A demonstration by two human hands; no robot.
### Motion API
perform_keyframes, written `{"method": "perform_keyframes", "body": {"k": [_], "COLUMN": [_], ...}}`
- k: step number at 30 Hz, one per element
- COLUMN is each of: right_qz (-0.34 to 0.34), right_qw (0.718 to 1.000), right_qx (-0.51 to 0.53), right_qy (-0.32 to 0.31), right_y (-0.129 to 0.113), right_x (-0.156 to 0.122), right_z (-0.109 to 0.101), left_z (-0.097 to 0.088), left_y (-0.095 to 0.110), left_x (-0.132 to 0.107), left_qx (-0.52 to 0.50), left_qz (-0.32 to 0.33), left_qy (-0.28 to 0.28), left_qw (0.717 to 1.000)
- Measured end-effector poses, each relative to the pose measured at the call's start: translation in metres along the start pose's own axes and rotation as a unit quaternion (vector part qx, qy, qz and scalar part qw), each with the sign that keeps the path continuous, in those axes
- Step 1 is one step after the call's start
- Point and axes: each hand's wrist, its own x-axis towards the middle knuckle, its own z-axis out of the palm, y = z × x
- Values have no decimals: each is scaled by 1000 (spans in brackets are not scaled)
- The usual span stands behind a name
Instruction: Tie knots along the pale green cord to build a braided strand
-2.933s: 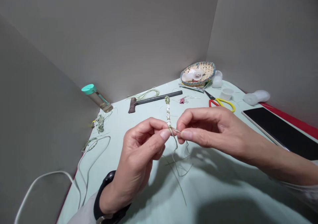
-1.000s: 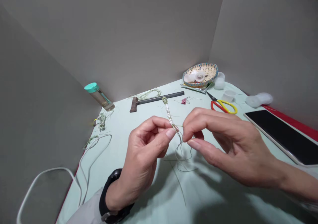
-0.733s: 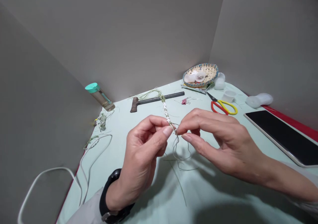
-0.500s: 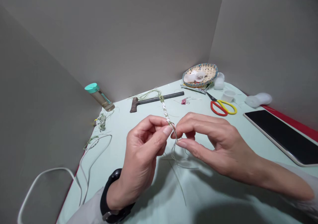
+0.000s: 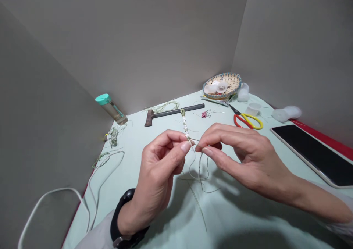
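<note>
My left hand (image 5: 164,164) pinches the near end of a narrow knotted cord band (image 5: 184,124), white and green, between thumb and forefinger. The band stretches away toward the hammer handle, its green far end beside it. Several thin loose cords (image 5: 200,168) hang from the pinched end and loop over the table. My right hand (image 5: 237,149) is closed at the fingertips on one or more of these cords, drawn out to the right of the left thumb. How many strands it grips I cannot tell.
A hammer (image 5: 176,111) lies behind the band, near a pink binder clip (image 5: 204,114). Scissors (image 5: 248,120), a woven basket (image 5: 223,85) and plastic cups (image 5: 253,108) stand back right. A phone (image 5: 314,153) lies right. At left are a capped bottle (image 5: 111,109) and white cable (image 5: 95,190).
My right hand has closed its fingertips on the cord and drawn it rightward from the band's end. The left hand keeps its pinch; the band's far end has shifted slightly right.
</note>
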Motion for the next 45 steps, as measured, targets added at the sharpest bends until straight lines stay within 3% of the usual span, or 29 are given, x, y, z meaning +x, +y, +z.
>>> {"method": "perform_keyframes", "body": {"k": [14,18,23,29,36,45], "right_qz": [-111,-93,-117,-145,-124,-58], "right_qw": [984,985,974,961,965,993], "right_qx": [-116,-129,-186,-234,-232,-100], "right_qy": [75,67,59,-4,6,-27], "right_y": [1,-3,-4,-3,-2,-6], "right_x": [-2,-2,-2,0,-3,-2], "right_z": [-7,-9,-12,-19,-12,-13], "left_z": [0,0,-1,-1,-1,0], "left_y": [1,1,0,1,2,1], "left_x": [-1,-2,-3,-2,-3,-2], "left_qx": [29,35,37,42,13,-2], "left_qz": [21,14,11,17,-7,-30], "left_qy": [-8,-15,-17,-30,-39,-35], "left_qw": [999,999,999,999,999,999]}}
